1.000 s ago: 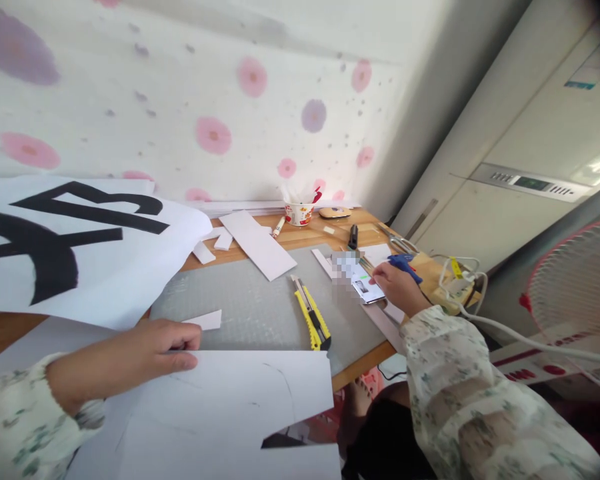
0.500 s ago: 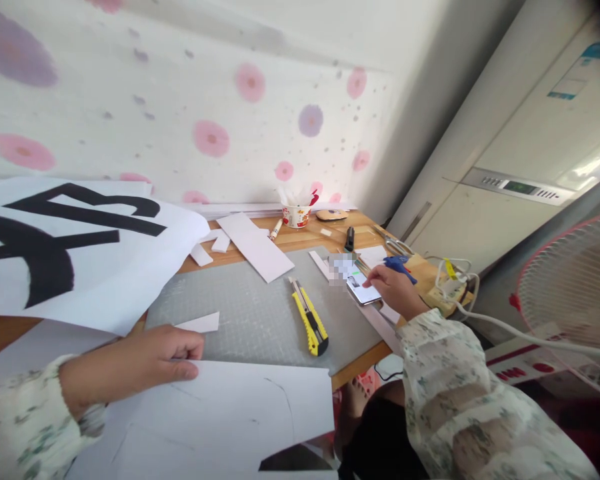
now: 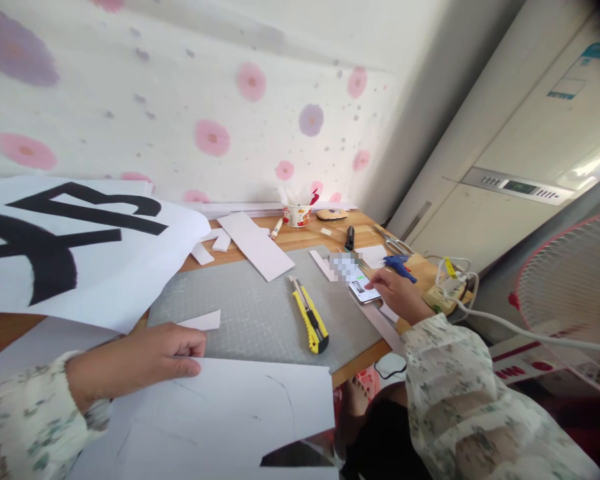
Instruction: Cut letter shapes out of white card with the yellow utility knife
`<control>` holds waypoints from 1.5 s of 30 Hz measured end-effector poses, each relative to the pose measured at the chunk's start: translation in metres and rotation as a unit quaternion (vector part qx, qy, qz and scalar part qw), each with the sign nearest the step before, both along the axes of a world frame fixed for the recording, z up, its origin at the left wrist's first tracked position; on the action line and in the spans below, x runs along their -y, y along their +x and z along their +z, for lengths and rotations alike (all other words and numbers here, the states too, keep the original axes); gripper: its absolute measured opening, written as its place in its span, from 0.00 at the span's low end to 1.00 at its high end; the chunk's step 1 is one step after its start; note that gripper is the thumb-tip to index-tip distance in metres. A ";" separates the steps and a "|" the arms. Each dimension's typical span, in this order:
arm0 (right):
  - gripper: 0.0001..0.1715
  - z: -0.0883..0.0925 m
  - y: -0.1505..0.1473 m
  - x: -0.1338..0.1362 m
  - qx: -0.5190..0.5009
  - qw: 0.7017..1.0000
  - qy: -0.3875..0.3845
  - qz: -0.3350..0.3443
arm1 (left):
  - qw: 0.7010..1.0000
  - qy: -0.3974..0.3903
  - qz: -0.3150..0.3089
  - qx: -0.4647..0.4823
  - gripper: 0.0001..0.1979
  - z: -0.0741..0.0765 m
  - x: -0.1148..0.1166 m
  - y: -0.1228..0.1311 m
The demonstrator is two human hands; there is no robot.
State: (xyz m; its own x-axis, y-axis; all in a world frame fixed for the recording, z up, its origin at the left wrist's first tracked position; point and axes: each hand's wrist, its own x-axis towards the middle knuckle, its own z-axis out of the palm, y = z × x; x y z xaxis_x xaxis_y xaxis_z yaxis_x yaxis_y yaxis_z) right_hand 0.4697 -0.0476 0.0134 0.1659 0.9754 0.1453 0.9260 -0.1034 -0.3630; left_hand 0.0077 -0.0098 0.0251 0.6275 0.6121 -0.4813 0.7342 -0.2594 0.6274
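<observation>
My left hand (image 3: 143, 360) grips flat white board (image 3: 230, 407); right of the yellow plastic cutter (image 3: 309, 316), my half-open right hand (image 3: 403, 295) likely works the bright-screened phone (image 3: 362, 292), next needing light taps.

Wooden table (image 3: 310, 238): gray cutting mat (image 3: 250, 300) across front; behind it, white offcuts (image 3: 222, 241), pale tube (image 3: 277, 229), patterned cup (image 3: 297, 217); scissors (image 3: 398, 247) near right end.

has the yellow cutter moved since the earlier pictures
No: the yellow cutter lies in the same spot on the grey cutting mat.
</observation>
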 end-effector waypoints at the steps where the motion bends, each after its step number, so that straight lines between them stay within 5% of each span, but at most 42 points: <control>1: 0.13 0.000 0.000 0.000 0.001 1.000 -0.001 0.000 | 1.000 0.000 0.004 0.002 0.12 0.000 0.000 0.000; 13: 0.13 -0.008 0.005 0.002 -0.021 1.000 0.002 0.021 | 1.000 0.009 -0.020 -0.018 0.12 0.004 -0.001 0.004; 19: 0.15 -0.004 -0.001 0.006 -0.055 0.996 0.065 0.006 | 1.000 0.004 -0.007 0.000 0.12 0.000 -0.001 0.001; 24: 0.15 -0.011 -0.068 0.008 -0.056 0.994 0.061 0.077 | 1.000 -0.005 -0.006 0.027 0.15 -0.003 -0.001 -0.001; 27: 0.27 -0.017 -0.121 0.008 -0.012 0.988 0.009 0.156 | 0.999 -0.015 -0.027 0.040 0.18 -0.005 -0.004 -0.003; 32: 0.37 -0.015 -0.162 0.002 0.069 0.983 -0.086 0.144 | 0.999 -0.009 -0.021 0.032 0.18 -0.010 -0.009 -0.007; 41: 0.32 -0.008 -0.149 -0.007 0.039 0.989 -0.066 0.128 | 0.999 0.003 -0.004 0.034 0.21 -0.010 -0.010 -0.009; 45: 0.34 -0.001 -0.120 -0.009 -0.189 0.976 0.002 0.106 | 0.998 0.034 0.039 0.046 0.20 -0.012 -0.011 -0.006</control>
